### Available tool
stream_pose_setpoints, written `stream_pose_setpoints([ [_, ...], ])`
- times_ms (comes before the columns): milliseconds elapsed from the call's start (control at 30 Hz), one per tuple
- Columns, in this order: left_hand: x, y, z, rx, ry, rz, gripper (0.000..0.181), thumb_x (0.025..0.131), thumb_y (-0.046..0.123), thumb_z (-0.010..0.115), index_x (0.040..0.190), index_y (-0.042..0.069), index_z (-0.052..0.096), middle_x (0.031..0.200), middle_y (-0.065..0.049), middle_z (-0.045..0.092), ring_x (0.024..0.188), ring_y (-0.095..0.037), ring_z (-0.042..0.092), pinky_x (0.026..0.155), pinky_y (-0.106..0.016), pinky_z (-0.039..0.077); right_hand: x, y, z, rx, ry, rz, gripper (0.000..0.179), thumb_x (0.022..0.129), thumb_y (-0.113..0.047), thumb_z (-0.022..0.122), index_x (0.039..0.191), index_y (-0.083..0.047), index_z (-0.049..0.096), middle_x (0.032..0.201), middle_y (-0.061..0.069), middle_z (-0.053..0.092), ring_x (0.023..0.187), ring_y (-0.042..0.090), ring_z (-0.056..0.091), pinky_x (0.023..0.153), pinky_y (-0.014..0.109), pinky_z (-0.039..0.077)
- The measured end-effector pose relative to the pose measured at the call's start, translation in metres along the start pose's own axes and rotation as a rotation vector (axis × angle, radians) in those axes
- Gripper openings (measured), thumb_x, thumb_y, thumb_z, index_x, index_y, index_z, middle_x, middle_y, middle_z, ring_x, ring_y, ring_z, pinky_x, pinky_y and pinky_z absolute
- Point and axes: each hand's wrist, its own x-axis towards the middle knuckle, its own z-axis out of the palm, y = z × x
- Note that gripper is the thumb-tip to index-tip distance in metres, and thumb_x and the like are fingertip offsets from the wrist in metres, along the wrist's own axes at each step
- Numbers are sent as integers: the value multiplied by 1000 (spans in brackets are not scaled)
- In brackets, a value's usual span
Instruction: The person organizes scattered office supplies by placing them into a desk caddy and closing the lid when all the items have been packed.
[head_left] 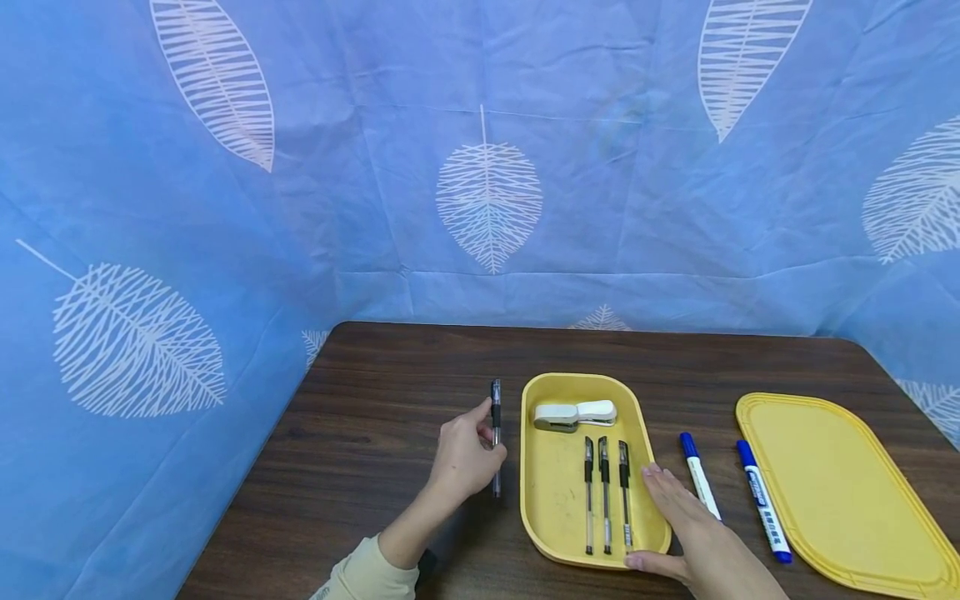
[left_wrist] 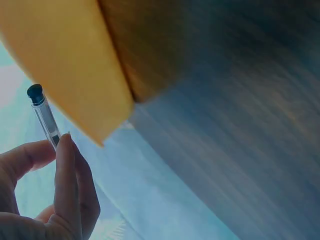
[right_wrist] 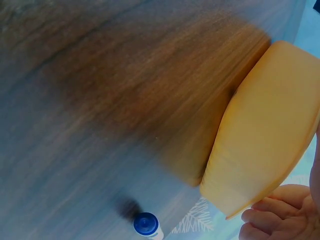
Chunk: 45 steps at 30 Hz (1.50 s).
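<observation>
My left hand (head_left: 462, 454) pinches a clear-barrelled gel pen (head_left: 496, 404) with a black cap and grip, held upright just left of the yellow box (head_left: 551, 508). In the left wrist view, the pen's black end (left_wrist: 35, 93) sticks up beyond thumb and fingers. My right hand (head_left: 705, 537) touches the box's near right corner, straight fingers along the right rim and the thumb at the near edge. Inside the box lie three similar black-capped pens (head_left: 605, 492), side by side. A white stapler (head_left: 557, 415) lies across its far end.
Two blue-capped white markers lie right of the box, a slimmer one (head_left: 701, 479) by my right hand and a thicker one (head_left: 765, 504) beside a yellow lid (head_left: 847, 492). A blue leaf-patterned cloth (head_left: 375, 208) hangs behind the dark wood table (head_left: 390, 375).
</observation>
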Motion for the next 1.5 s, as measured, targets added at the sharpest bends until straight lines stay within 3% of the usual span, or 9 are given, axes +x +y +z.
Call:
stream_pose_setpoints([
  [267,-4,23,7,-53,-13,70,63,76,-3,68,137,-3,52,75,-3,60,61,-1,52,54,-16,46,0,0,0,-2,9,-7,104,71,-65,69,148,-4,37,151,20,40,136,43,39,97,57,45],
  [567,-11,41,37,-90,-111,69,64,75,-5,66,137,-3,51,73,0,56,53,4,43,47,-13,39,0,0,2,-7,34,-8,103,70,-65,70,147,-4,40,149,20,42,135,43,41,97,57,45],
  [900,-16,40,64,-35,-183,66,64,73,-6,63,135,-8,51,63,6,44,51,-1,33,43,-15,30,0,-1,1,-8,7,8,104,71,-67,68,148,-4,38,150,19,41,137,42,39,98,57,45],
  [1100,-18,40,72,0,-186,39,63,73,-9,62,135,-10,49,61,5,42,48,-3,33,41,-16,30,0,0,1,-9,22,3,103,71,-66,69,148,-4,39,150,19,41,136,42,40,99,56,44],
  [1267,-19,43,76,-14,-228,12,63,76,-11,59,138,-9,46,65,2,43,46,-4,34,38,-16,28,-1,0,2,-5,19,4,103,71,-66,69,147,-4,39,150,20,42,136,43,40,98,57,44],
  [1500,-18,44,82,17,-224,9,64,75,-11,59,137,-8,48,66,0,45,48,-5,36,39,-15,30,0,1,1,-8,41,-21,102,71,-64,70,146,-3,41,149,20,43,135,42,42,98,56,44],
])
